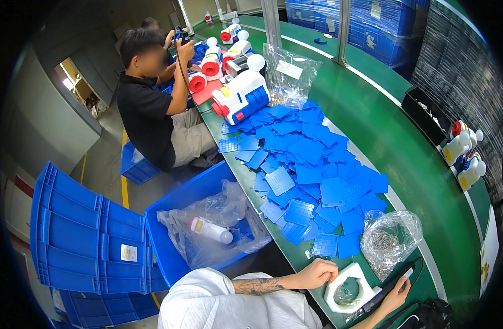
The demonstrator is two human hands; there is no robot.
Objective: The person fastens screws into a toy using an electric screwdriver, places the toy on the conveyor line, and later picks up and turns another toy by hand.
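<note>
My left hand is closed, its fingers curled together at the rim of a white plastic frame with a large round opening. Whatever those fingers may pinch is hidden. In my right hand is a black electric screwdriver, slanting alongside the frame, with a cord at its upper end. Just beyond the frame sits an open clear bag of small metal screws. A large heap of flat blue plastic panels spreads over the green workbench ahead of my hands.
To my left stands a blue crate with plastic film and a white bottle-shaped part. Stacked blue crates rise beyond. White-and-blue toy-like units and another clear bag stand up the bench, where a seated co-worker works.
</note>
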